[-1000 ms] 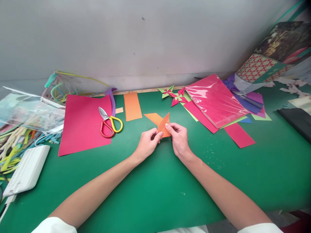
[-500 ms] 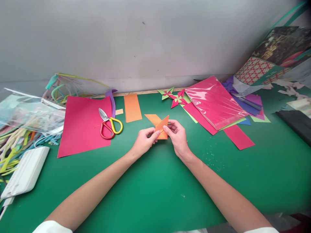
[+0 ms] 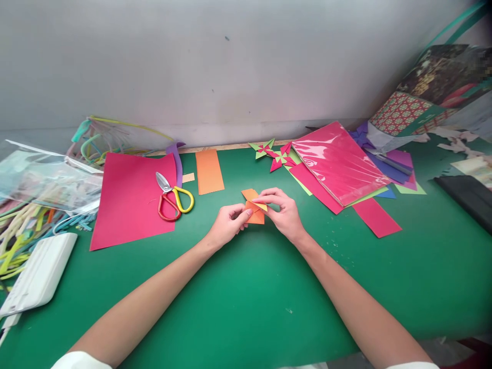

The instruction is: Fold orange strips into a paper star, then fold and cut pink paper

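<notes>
A small folded orange paper (image 3: 255,218) is between my two hands, above the middle of the green table. My left hand (image 3: 229,221) pinches its left side, thumb on top and fingers underneath. On the other side, my right hand (image 3: 282,211) grips a pointed flap at the upper right, with fingers over it and thumb below. Part of the paper is hidden behind the fingers. Beyond my left hand lies a flat orange paper strip (image 3: 209,171). Scissors (image 3: 175,200) with one red and one yellow handle rest partly on a red paper sheet (image 3: 130,202).
Folded red-and-green paper stars (image 3: 280,158) lie near the wall. Right of them is a plastic-wrapped pack of red paper (image 3: 340,161), with a red strip (image 3: 377,217) nearby. A white device (image 3: 38,274) and a heap of coloured strips (image 3: 23,230) sit at left.
My right hand has shifted its fingers over the paper's upper point and bent that flap down toward me. The rear orange arm now looks shorter. My left hand keeps its pinch.
</notes>
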Action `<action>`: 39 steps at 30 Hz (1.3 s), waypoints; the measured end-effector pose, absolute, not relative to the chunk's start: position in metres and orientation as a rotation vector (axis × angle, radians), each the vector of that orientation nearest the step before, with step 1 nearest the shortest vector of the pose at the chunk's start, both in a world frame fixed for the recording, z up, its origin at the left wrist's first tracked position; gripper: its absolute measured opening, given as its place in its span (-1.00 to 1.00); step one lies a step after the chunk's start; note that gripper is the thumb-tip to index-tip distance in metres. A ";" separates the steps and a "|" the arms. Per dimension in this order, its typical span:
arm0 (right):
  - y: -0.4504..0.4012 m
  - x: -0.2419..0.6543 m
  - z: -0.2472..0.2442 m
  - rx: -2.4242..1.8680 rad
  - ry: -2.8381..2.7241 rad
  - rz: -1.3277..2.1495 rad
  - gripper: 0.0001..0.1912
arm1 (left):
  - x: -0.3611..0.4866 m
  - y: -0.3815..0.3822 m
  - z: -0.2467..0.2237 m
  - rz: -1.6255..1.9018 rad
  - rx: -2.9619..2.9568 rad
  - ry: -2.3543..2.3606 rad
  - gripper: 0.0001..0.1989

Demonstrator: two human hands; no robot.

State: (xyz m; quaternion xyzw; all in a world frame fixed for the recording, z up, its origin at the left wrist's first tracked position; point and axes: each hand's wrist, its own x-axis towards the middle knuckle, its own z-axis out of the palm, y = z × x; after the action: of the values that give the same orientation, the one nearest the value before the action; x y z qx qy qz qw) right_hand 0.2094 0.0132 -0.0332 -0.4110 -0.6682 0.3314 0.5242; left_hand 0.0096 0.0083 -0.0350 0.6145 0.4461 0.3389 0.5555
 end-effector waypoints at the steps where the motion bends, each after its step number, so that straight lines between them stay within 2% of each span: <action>1: 0.013 0.210 -0.033 -0.977 -1.631 0.755 -0.77 | 0.010 0.008 -0.035 0.803 1.445 1.050 -0.55; 5: 0.014 0.213 -0.034 -0.958 -1.689 0.675 -0.71 | 0.009 0.007 -0.035 0.806 1.430 1.043 -0.56; 15: 0.017 0.217 -0.037 -0.907 -1.659 0.767 -0.73 | 0.007 0.009 -0.035 0.808 1.360 0.990 -0.55; 32: 0.021 0.232 -0.041 -0.900 -2.002 0.470 -0.55 | 0.005 0.010 -0.041 0.870 1.292 0.988 -0.60; 39: 0.021 0.233 -0.044 -0.919 -2.032 0.444 -0.54 | 0.006 0.010 -0.042 0.887 1.294 0.998 -0.59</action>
State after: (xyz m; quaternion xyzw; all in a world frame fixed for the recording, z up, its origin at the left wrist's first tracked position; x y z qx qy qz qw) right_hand 0.2330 0.0207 -0.0437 -0.3666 -0.8109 0.1771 0.4202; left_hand 0.0058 0.0099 -0.0418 0.5578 0.4300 0.3823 0.5982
